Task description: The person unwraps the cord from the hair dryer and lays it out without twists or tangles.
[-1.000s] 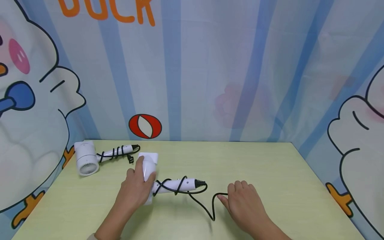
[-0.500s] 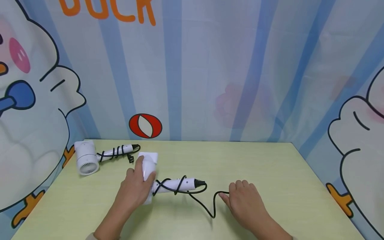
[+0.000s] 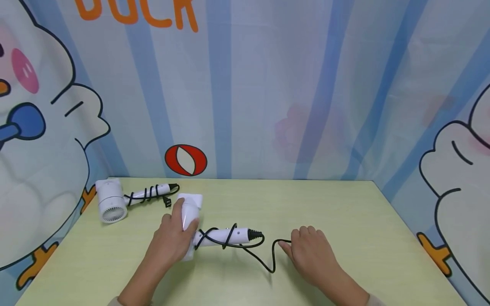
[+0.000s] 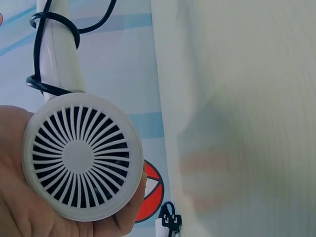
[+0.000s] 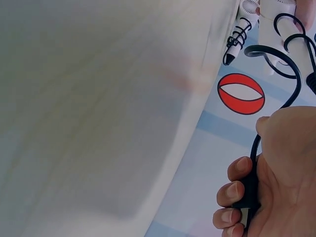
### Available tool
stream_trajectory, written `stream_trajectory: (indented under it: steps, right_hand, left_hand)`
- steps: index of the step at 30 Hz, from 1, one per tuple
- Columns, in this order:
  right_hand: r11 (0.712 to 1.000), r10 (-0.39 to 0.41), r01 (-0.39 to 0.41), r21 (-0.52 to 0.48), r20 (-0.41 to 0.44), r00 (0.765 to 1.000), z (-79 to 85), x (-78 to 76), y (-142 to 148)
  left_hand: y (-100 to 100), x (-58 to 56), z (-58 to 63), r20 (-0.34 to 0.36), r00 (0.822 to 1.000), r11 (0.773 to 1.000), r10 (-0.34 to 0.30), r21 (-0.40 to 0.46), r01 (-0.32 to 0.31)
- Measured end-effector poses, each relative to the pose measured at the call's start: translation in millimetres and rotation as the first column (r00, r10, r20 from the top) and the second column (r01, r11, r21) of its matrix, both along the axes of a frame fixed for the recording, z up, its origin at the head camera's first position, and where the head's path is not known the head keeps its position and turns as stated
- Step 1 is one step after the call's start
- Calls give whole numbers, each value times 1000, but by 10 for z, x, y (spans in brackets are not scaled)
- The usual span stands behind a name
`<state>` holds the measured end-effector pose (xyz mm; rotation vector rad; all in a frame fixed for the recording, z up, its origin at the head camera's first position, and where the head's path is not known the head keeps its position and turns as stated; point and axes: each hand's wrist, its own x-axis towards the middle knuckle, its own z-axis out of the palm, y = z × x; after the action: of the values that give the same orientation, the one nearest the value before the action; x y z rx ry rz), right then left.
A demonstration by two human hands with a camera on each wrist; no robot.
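Note:
A white hair dryer (image 3: pixel 190 214) is held over the table in the head view, its handle (image 3: pixel 239 234) pointing right with black cord looped round it. My left hand (image 3: pixel 170 240) grips the dryer's body, thumb on the near side. In the left wrist view the round slotted grille (image 4: pixel 79 157) faces the camera, with the palm behind it. A loose stretch of power cord (image 3: pixel 274 257) dips and rises to my right hand (image 3: pixel 311 257). That hand's curled fingers hold the black plug (image 5: pixel 251 190) at the cord's end, seen in the right wrist view.
A second white hair dryer (image 3: pixel 111 202), cord wound round its handle, lies at the table's back left. Its small plug (image 3: pixel 167 202) rests beside the handle. The pale yellow table (image 3: pixel 325 204) meets a striped blue curtain (image 3: pixel 260 106) at the back and sides.
My right hand has risen slightly in the head view, and the dip of the loose cord has come up with it. The left hand and dryer hold nearly still.

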<state>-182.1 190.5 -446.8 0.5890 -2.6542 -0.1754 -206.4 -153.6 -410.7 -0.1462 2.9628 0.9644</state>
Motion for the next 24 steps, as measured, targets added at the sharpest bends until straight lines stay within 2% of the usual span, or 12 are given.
stream_trajectory:
  steps: [6,13,24]
  right_hand:
    - [1000,9,-9,-29,4,1000,-31,-69,0]
    - [999,-24,25,-32,37,999,-68,-136,7]
    - [999,-43,44,-30,49,998,-27,-214,-10]
  left_hand:
    - [-2,-2,-1,2,1000,1000,-11,5,11]
    - [-1,7,-7,-6,1000,1000,-18,15,18]
    - [-5,8,-4,5,1000,1000,-24,14,24]
